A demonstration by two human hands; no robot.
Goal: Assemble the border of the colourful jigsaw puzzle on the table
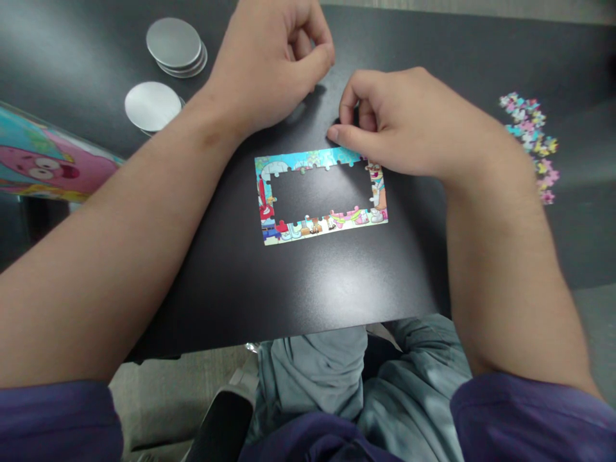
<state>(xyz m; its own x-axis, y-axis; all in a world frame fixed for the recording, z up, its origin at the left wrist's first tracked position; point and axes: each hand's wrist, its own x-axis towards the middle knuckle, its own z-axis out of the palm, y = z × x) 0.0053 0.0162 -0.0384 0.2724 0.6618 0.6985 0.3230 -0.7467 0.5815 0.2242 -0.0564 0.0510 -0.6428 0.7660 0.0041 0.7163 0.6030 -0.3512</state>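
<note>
A rectangular puzzle border (320, 220) of joined colourful pieces lies flat on the dark table (298, 289), its middle showing bare tabletop. Above its upper edge my left hand (283, 64) is closed, fingers curled and thumb against them; anything between the fingertips is hidden. My right hand (394, 119) is over the border's upper right corner, fingers bent in towards the thumb, and whether it pinches a small thing cannot be made out. A heap of loose puzzle pieces (529, 138) lies to the right, beyond my right wrist.
Two stacks of round silvery discs, one at the upper left (173, 43) and one just below it (152, 106), stand near my left forearm. A colourful printed box (52, 157) sits at the left edge. The table's front edge runs above my lap.
</note>
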